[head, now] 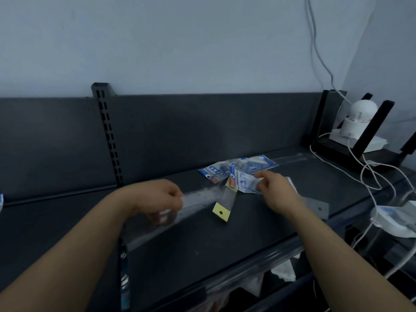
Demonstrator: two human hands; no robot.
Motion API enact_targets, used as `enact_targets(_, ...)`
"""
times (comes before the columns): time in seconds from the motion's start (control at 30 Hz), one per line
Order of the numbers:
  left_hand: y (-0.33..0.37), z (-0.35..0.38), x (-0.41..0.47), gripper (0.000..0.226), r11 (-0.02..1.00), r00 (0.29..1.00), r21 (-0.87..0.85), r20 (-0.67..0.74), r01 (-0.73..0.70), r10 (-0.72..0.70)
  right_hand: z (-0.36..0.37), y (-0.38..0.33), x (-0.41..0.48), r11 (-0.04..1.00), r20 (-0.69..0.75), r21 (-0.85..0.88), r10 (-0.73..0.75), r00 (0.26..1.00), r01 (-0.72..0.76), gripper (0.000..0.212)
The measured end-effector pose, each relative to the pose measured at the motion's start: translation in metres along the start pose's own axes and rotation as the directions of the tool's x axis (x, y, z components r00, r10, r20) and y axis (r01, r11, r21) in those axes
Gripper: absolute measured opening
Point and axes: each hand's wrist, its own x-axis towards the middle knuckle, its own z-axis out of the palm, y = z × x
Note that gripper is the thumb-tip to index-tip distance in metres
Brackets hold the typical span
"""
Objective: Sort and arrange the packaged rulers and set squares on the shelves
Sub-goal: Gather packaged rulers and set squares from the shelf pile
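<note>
Grips one clear ruler (198, 199) (blurred) in the left hand (157, 199), pinches one blue packet (244, 182) in the right hand (276, 190), over the dark shelf (225, 244) beside two more blue packets (258, 164) and one yellow-tagged ruler (221, 212).

The dark grey metal shelf (202, 255) is carrying blue-and-white packets (238, 168) overlapping near its back edge. A long clear ruler (200, 198) and a yellow-tagged ruler (221, 212) are lying mid-shelf. White cables (371, 183) are trailing across its right end.
</note>
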Motion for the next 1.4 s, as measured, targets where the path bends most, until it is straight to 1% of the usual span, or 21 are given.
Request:
enact_targets(0.07, -0.007, -0.012, -0.009, 0.016, 0.998, 0.998, 0.054, -0.065, 0.029, -0.026, 0.007, -0.002, 0.003, 0.996, 0.011, -0.092, 0.022, 1.0, -0.021, 0.038)
enact_targets(0.13, -0.01, -0.019, -0.014, 0.012, 0.999, 0.989, -0.014, -0.141, 0.035, -0.037, 0.011, -0.006, 0.003, 0.995, 0.011, -0.097, 0.022, 1.0, -0.021, 0.039)
enact_targets(0.2, -0.007, -0.019, -0.01, 0.011, 0.997, 0.969, -0.08, -0.245, 0.013, -0.032, 0.011, -0.016, 0.002, 0.998, 0.031, -0.051, -0.034, 0.999, 0.036, 0.037)
enact_targets(0.27, -0.001, -0.013, 0.003, 0.007, 0.996, 0.94, -0.087, -0.339, 0.005, -0.034, 0.011, -0.028, -0.002, 0.991, 0.133, -0.015, -0.131, 0.982, 0.134, 0.035)
enact_targets(0.3, 0.002, -0.007, 0.012, 0.012, 0.997, 0.927, -0.083, -0.373, 0.0, -0.031, 0.01, -0.033, -0.005, 0.983, 0.219, -0.015, -0.173, 0.96, 0.18, 0.034)
enact_targets(0.37, 0.009, 0.006, 0.032, 0.02, 0.997, 0.912, -0.074, -0.409, -0.021, -0.012, 0.012, -0.038, -0.009, 0.962, 0.398, -0.073, -0.215, 0.892, 0.264, 0.034)
enact_targets(0.4, 0.012, 0.013, 0.043, 0.022, 0.998, 0.907, -0.063, -0.422, -0.028, -0.001, 0.014, -0.037, -0.01, 0.949, 0.449, -0.109, -0.217, 0.867, 0.294, 0.036)
enact_targets(0.5, 0.026, 0.033, 0.071, 0.025, 1.0, 0.891, -0.022, -0.455, -0.006, -0.005, 0.015, -0.029, -0.012, 0.918, 0.499, -0.202, -0.203, 0.843, 0.341, 0.041)
enact_targets(0.57, 0.034, 0.044, 0.085, 0.03, 0.997, 0.889, 0.07, -0.457, 0.02, 0.015, 0.016, -0.023, -0.018, 0.903, 0.515, -0.219, -0.216, 0.829, 0.371, 0.044)
enact_targets(0.67, 0.039, 0.057, 0.095, 0.024, 0.977, 0.894, 0.213, -0.44, 0.009, 0.088, 0.018, -0.017, -0.032, 0.904, 0.497, -0.194, -0.244, 0.833, 0.38, 0.044)
enact_targets(0.77, 0.033, 0.063, 0.09, 0.015, 0.975, 0.883, 0.222, -0.452, -0.028, 0.128, 0.02, -0.015, -0.045, 0.894, 0.478, -0.184, -0.281, 0.832, 0.408, 0.042)
enact_targets(0.87, 0.023, 0.06, 0.074, 0.012, 0.959, 0.875, 0.281, -0.455, -0.036, 0.166, 0.023, -0.016, -0.054, 0.89, 0.453, -0.174, -0.308, 0.836, 0.422, 0.041)
enact_targets(0.97, 0.011, 0.053, 0.059, 0.011, 0.973, 0.866, 0.231, -0.484, -0.01, 0.124, 0.028, -0.023, -0.055, 0.895, 0.421, -0.114, -0.35, 0.837, 0.432, 0.04)
enact_targets(1.03, 0.007, 0.05, 0.054, 0.018, 0.987, 0.857, 0.158, -0.512, 0.024, 0.062, 0.027, -0.02, -0.046, 0.919, 0.259, -0.099, -0.347, 0.901, 0.382, 0.039)
enact_targets(1.07, 0.007, 0.051, 0.053, 0.023, 0.992, 0.858, 0.12, -0.513, 0.027, 0.039, 0.026, -0.015, -0.039, 0.936, 0.188, -0.126, -0.301, 0.935, 0.327, 0.04)
enact_targets(1.13, 0.01, 0.059, 0.05, 0.042, 0.998, 0.881, 0.066, -0.473, 0.014, 0.019, 0.023, -0.001, -0.027, 0.946, 0.176, -0.228, -0.192, 0.965, 0.23, 0.043)
enact_targets(1.17, 0.013, 0.065, 0.05, 0.06, 0.994, 0.898, 0.109, -0.439, 0.022, 0.028, 0.022, 0.006, -0.023, 0.938, 0.197, -0.28, -0.151, 0.969, 0.203, 0.044)
enact_targets(1.2, 0.016, 0.072, 0.052, 0.078, 0.978, 0.916, 0.205, -0.4, 0.045, 0.042, 0.021, 0.011, -0.021, 0.93, 0.209, -0.32, -0.119, 0.971, 0.183, 0.045)
enact_targets(1.23, 0.018, 0.079, 0.054, 0.089, 0.951, 0.929, 0.303, -0.367, 0.064, 0.055, 0.019, 0.016, -0.019, 0.924, 0.208, -0.344, -0.096, 0.973, 0.164, 0.044)
enact_targets(1.3, 0.023, 0.086, 0.059, 0.093, 0.913, 0.939, 0.4, -0.338, 0.076, 0.07, 0.012, 0.022, -0.017, 0.924, 0.173, -0.357, -0.079, 0.982, 0.138, 0.037)
enact_targets(1.4, 0.024, 0.08, 0.067, 0.078, 0.917, 0.933, 0.389, -0.355, 0.085, 0.064, -0.002, 0.036, -0.014, 0.919, 0.059, -0.39, -0.039, 0.997, 0.059, 0.028)
